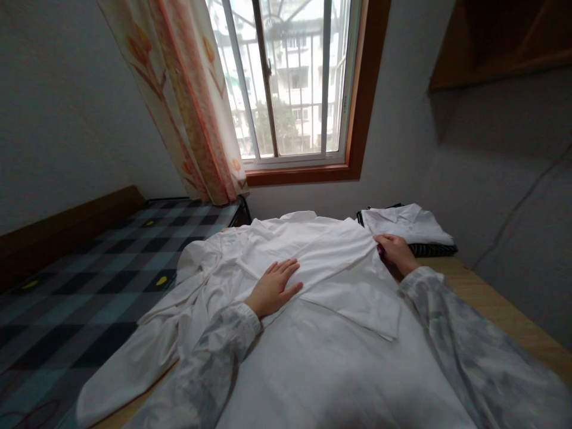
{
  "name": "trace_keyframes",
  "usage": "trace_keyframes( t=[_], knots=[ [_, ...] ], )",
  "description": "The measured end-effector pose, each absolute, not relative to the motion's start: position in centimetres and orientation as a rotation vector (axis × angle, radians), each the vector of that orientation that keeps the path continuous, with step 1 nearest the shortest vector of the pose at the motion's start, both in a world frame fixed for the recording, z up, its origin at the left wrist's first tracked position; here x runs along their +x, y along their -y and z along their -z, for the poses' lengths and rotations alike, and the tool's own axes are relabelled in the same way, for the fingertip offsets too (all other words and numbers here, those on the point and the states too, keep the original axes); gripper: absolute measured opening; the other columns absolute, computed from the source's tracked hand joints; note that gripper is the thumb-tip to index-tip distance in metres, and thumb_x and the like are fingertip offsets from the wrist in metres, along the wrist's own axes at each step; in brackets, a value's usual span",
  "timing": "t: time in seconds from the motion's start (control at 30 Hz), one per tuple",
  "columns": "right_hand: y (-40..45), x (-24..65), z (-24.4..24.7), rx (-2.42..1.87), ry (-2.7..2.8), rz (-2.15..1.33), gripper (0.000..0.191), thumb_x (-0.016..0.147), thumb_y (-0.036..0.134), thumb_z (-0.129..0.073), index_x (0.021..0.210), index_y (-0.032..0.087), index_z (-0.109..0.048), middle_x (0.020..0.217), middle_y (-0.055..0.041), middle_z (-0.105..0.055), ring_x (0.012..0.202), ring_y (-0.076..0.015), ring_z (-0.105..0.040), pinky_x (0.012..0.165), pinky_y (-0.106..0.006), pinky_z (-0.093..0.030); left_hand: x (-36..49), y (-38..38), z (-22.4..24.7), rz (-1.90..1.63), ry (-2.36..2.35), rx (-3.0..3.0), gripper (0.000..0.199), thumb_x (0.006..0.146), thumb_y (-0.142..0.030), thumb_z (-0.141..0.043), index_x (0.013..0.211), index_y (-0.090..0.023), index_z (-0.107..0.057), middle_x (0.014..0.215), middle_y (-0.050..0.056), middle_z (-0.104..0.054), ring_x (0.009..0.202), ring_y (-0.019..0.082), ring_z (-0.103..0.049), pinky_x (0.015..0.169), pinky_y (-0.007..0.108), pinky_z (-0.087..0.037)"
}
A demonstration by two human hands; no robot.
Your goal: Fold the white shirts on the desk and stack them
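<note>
A white shirt (322, 357) lies spread over the wooden table, its collar at the far end toward the window. One sleeve is folded across the body, with its cuff end lying at the right of the middle. My left hand (276, 288) rests flat on the folded cloth, fingers stretched out. At the shirt's right edge, my right hand (395, 252) pinches the fabric near the shoulder between thumb and fingers. The other sleeve (129, 369) hangs loosely out to the left, rumpled and reaching past the table edge.
A stack of folded clothes (406, 225), white on top and dark below, sits at the table's back right corner. Left stands a bed with a checked cover (102, 280). The wooden table (500, 304) meets the right wall. A curtain (179, 101) hangs beside the window (290, 83).
</note>
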State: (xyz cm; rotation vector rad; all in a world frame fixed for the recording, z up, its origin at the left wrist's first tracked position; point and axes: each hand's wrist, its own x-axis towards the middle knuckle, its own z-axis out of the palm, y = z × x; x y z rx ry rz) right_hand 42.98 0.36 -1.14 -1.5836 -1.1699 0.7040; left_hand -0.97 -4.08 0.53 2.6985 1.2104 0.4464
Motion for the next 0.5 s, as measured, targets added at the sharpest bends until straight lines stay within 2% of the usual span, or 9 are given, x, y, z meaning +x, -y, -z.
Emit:
trace_keyframes(
  t=[0.17,0.27,0.4,0.5],
  knots=[
    [-1.9,43.0,-1.3,-1.845,1.436,-0.683,0.039,0.095,0.055,-0.069,0.079,0.019,-0.072,0.058,-0.0013,-0.064,0.043,-0.0165,-0.056,0.042,-0.027,-0.040,-1.0,4.1,-0.5,-0.455,-1.212,2.696,0.059,0.114,-0.058,-0.053,0.164,-0.028,-0.055,0.177,0.010,-0.050,0.165,0.030,-0.046,0.140,0.060,-0.030],
    [-3.6,42.6,-2.4,-1.952,1.519,-0.694,0.034,0.093,0.051,-0.076,0.085,0.017,-0.076,0.063,-0.0034,-0.068,0.047,-0.0176,-0.060,0.043,-0.026,-0.040,-1.0,4.1,-0.5,-0.448,-1.211,2.695,0.059,0.113,-0.057,-0.053,0.164,-0.028,-0.055,0.177,0.010,-0.049,0.165,0.030,-0.045,0.140,0.060,-0.029],
    [-5.8,42.2,-2.9,-1.934,1.546,-0.742,0.029,0.083,0.041,-0.086,0.076,0.016,-0.074,0.055,-0.0019,-0.062,0.048,-0.0150,-0.054,0.042,-0.023,-0.034,-1.0,4.1,-0.6,-0.432,-1.218,2.691,0.059,0.114,-0.057,-0.053,0.165,-0.027,-0.055,0.178,0.010,-0.048,0.166,0.030,-0.044,0.141,0.059,-0.028],
    [-7.0,42.2,-2.6,-1.808,1.405,-0.832,0.029,0.081,0.039,-0.086,0.072,0.017,-0.071,0.055,-0.0010,-0.061,0.049,-0.0147,-0.055,0.043,-0.022,-0.035,-1.0,4.2,-0.6,-0.429,-1.222,2.687,0.060,0.114,-0.058,-0.052,0.165,-0.026,-0.054,0.178,0.011,-0.048,0.166,0.030,-0.044,0.141,0.059,-0.027]
  ],
)
